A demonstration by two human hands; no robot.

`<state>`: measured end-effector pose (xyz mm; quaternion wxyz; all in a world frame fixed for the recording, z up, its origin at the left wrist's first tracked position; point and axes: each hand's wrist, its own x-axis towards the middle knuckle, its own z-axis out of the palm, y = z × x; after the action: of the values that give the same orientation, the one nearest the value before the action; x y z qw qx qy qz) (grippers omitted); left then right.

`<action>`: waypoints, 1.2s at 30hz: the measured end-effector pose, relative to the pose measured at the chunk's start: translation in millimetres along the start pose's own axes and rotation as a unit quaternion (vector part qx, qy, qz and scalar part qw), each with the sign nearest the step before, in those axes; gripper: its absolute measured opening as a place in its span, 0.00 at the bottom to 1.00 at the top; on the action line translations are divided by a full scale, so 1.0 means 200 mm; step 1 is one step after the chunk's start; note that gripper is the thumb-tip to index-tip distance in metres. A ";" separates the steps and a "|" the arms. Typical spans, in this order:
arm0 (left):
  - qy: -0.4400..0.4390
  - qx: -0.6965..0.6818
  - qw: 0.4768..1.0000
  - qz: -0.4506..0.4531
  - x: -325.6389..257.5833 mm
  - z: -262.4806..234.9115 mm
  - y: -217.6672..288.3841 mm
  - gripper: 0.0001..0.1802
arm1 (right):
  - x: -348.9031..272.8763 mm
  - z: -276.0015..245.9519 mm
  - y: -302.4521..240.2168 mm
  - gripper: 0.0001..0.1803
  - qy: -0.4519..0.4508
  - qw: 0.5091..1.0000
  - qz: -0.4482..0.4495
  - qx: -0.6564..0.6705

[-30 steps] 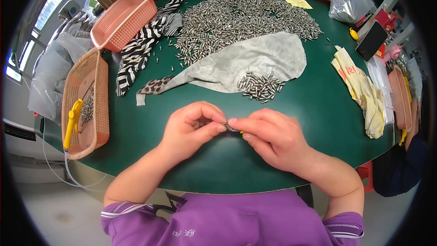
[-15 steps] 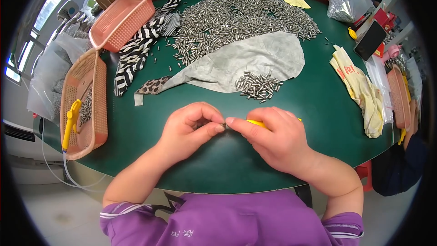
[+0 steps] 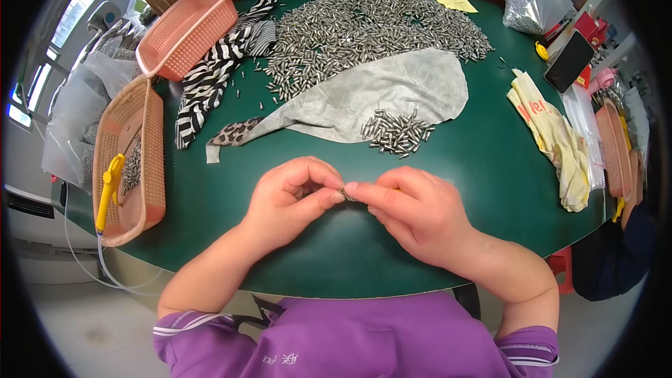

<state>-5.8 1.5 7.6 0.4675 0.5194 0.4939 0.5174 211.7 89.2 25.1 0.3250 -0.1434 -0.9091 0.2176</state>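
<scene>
1. A small metal pin (image 3: 345, 194) sits pinched between the fingertips of both hands, just above the green table (image 3: 490, 189) near its front edge.
2. The left hand (image 3: 290, 199) curls closed on one end; the right hand (image 3: 413, 213) closes on the other.
3. The yellow tool seen half a second ago under the right fingers is now hidden, so the hands have closed tighter over the pin.
4. Beyond lie a small pin pile (image 3: 397, 131), a grey cloth (image 3: 378, 94) and the large pin heap (image 3: 364, 28).

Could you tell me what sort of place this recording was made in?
Probably a small workshop bench for hand assembly or sorting: a green table heaped with small metal pins, plastic baskets of parts at its edge, and both hands pinching one small part together.
</scene>
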 end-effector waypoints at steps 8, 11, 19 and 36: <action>-0.009 -0.002 1.000 -0.019 0.01 0.00 0.01 0.03 | 0.02 -0.03 0.01 0.25 0.014 0.999 0.001 -0.044; -0.004 -0.013 1.000 -0.021 0.01 0.00 0.01 0.02 | 0.01 -0.03 0.01 0.24 0.010 1.000 0.007 -0.018; -0.012 0.008 1.000 0.007 0.01 0.00 0.00 0.02 | 0.01 -0.01 0.02 0.25 0.022 1.000 -0.021 0.003; -0.042 0.059 0.997 -0.001 0.01 0.00 0.01 0.03 | 0.02 -0.03 0.00 0.27 0.000 0.997 -0.035 -0.070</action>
<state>-5.3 3.9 10.0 0.4568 0.5668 0.5037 0.4651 212.4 92.2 31.2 0.3214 -0.1333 -0.9267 0.1422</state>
